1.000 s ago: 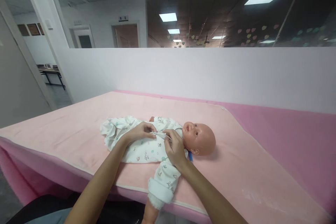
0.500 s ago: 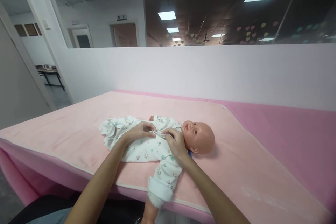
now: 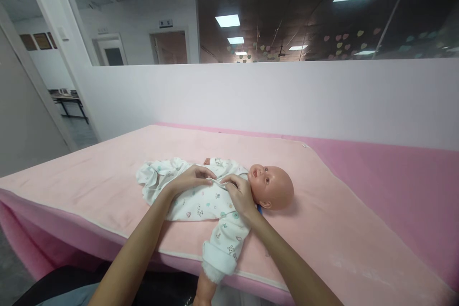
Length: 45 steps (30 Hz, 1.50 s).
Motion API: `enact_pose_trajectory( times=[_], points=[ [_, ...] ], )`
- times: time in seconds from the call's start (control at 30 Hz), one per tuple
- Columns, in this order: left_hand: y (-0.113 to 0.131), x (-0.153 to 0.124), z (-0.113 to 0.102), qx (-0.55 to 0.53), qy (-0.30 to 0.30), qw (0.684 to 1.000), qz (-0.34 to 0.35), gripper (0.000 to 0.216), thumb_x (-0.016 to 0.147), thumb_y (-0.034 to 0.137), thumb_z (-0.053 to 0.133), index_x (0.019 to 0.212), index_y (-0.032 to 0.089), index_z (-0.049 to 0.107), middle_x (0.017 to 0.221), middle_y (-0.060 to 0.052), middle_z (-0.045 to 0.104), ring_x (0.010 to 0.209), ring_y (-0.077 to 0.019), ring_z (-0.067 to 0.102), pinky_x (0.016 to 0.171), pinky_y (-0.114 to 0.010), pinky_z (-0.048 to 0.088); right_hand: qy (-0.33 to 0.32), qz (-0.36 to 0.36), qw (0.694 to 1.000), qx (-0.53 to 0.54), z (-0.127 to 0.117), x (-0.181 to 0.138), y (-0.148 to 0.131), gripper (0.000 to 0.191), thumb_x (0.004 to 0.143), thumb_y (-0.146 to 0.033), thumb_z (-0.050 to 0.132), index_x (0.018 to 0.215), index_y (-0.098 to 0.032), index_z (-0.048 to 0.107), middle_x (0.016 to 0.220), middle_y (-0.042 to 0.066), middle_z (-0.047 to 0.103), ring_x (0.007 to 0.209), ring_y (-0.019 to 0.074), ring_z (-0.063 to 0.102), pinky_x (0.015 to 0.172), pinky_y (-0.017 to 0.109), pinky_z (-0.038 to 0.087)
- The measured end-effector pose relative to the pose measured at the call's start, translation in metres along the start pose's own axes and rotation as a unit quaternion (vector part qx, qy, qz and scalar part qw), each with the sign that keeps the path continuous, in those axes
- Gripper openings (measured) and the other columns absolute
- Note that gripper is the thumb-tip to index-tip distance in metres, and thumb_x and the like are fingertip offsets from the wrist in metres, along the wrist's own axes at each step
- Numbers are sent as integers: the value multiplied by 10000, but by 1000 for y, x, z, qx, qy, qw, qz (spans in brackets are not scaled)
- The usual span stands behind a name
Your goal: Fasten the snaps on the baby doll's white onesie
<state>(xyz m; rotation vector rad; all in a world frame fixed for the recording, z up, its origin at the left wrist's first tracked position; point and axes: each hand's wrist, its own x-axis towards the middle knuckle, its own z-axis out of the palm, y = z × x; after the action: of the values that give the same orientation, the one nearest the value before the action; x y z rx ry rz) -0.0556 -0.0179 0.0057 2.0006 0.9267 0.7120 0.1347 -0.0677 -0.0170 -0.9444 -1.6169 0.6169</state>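
A baby doll (image 3: 274, 189) lies on its back with its head to the right. It wears a white printed onesie (image 3: 201, 205), whose near sleeve has a turned-back cuff (image 3: 219, 259). The doll's near arm hangs past the table's front edge. Over the chest, my left hand (image 3: 190, 179) pinches the front edge of the onesie between thumb and fingers. Close beside it, my right hand (image 3: 239, 193) grips the same edge nearer the doll's neck. A short strip of edging shows between my fingertips; any fastener there is too small to make out.
Under the doll a pale pink pad (image 3: 118, 167) covers the table, over a brighter pink cloth (image 3: 394, 172). Behind it rises a white partition (image 3: 268, 98) with glass above. A grey door (image 3: 28, 95) stands at the left.
My hands stay at the doll's chest with almost no movement. The left fingertips have shifted very slightly to the right along the onesie's edge.
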Motion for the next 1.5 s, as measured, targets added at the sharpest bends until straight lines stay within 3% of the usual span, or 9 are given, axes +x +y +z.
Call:
enact_pose_trajectory(
  times=[0.77, 1.0, 1.27, 1.5],
  points=[
    [1, -1, 2, -14, -4, 999, 32, 244, 644, 297, 688, 816, 125, 661, 664, -1, 536, 628, -85, 467, 571, -184, 379, -3, 3, 1000, -3, -1, -1, -2, 223, 681, -137, 399, 634, -199, 608, 688, -11, 631, 686, 138, 561, 614, 230, 402],
    [-4, 0, 7, -12, 63, 997, 38, 226, 642, 301, 679, 770, 115, 656, 646, -5, 557, 603, -82, 486, 540, -174, 393, -10, 7, 1000, 8, -1, 0, -1, 217, 680, -135, 405, 635, -197, 607, 684, -15, 622, 701, 135, 556, 641, 226, 393],
    [-4, 0, 8, -6, 93, 995, 38, 239, 646, 322, 678, 736, 102, 655, 619, -17, 580, 578, -80, 500, 530, -171, 410, -12, 26, 1000, 11, -1, 0, -1, 201, 676, -147, 410, 642, -196, 601, 678, -18, 606, 662, 127, 527, 621, 223, 369],
    [-3, -1, 6, -2, 64, 997, 42, 247, 641, 322, 681, 773, 114, 661, 645, -12, 567, 606, -87, 503, 555, -182, 416, -7, 24, 1000, 16, -1, -1, -2, 198, 675, -157, 404, 638, -192, 595, 680, -15, 599, 658, 125, 521, 619, 223, 364]
  ],
)
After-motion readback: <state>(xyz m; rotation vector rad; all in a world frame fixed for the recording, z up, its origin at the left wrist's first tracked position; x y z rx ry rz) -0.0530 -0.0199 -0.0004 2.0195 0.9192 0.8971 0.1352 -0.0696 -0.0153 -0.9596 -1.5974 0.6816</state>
